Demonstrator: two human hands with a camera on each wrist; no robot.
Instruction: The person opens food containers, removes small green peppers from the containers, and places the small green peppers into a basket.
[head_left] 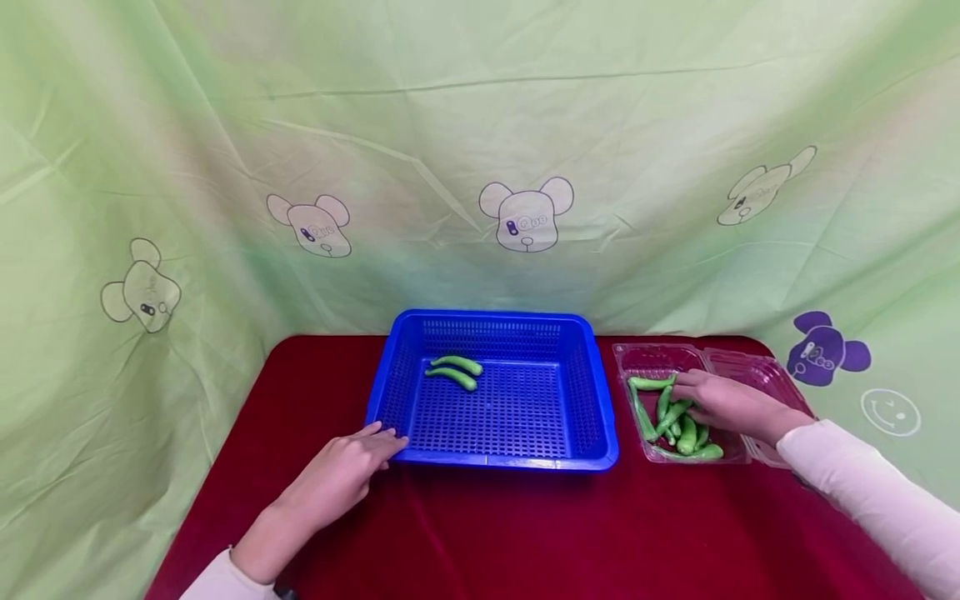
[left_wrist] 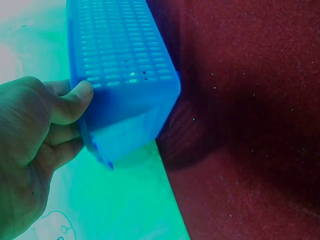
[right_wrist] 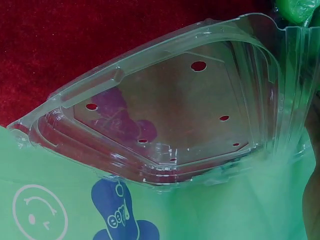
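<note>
At the near left corner of the blue plastic basket (head_left: 510,460), my left hand (head_left: 348,467) grips the rim. In the left wrist view the thumb (left_wrist: 80,97) presses one side of the basket wall (left_wrist: 120,107), with fingers on the other side. Two green peppers (head_left: 455,377) lie in the basket toward its left. My right hand (head_left: 727,404) reaches into a clear plastic clamshell box (head_left: 651,358) over a pile of green peppers (head_left: 686,435). Its fingers touch the peppers, but the fingertips are hidden, so a grip cannot be made out.
The box's clear lid (right_wrist: 165,110), with small round holes, lies folded open to the right. A dark red cloth (head_left: 465,533) covers the table. Behind and at the sides hangs a green curtain (head_left: 420,150) printed with mouse or bear heads.
</note>
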